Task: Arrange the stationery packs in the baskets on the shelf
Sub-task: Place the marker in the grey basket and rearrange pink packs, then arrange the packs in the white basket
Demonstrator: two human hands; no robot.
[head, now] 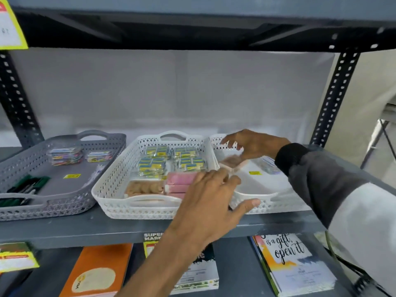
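we move clear pack (232, 162) from right basket (252, 202) toward middle basket (107, 189); right hand (255, 144) pinching it; left hand (211, 202) spread, empty; next: seat beside pink packs (180, 183).

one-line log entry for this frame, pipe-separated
stage: moving pack | right hand: holding clear pack above right white basket | left hand: open, reaching toward pack | middle white basket: mostly full

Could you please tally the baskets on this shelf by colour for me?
Grey baskets: 1
White baskets: 2
Total: 3
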